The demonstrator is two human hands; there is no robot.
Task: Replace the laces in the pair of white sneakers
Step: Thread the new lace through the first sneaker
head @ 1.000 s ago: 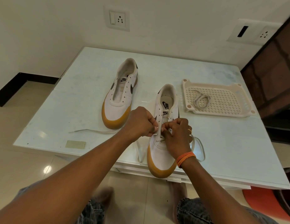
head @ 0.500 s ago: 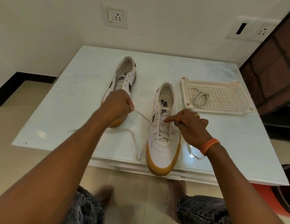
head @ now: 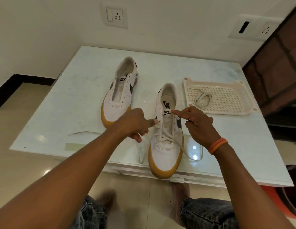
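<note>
Two white sneakers with gum soles lie on the white table (head: 74, 100). The far sneaker (head: 117, 103) has bare eyelets. The near sneaker (head: 165, 156) sits at the table's front edge with a white lace (head: 177, 143) crossed through its lower eyelets; both loose ends trail off its sides. My left hand (head: 135, 124) is at the shoe's left eyelets, fingers curled around the left lace end, index fingertip by an eyelet. My right hand (head: 196, 123) pinches the top of the near shoe's tongue at its label.
A cream perforated tray (head: 239, 111) lies right of the shoes, with a coiled lace (head: 202, 100) in it. Another loose lace (head: 84, 133) lies on the table's left front. The wall and sockets stand behind; dark furniture is at the right.
My left hand pulled the lace out to the left, then came back to the shoe's left eyelets. My right hand moved up from the lower eyelets to the tongue.
</note>
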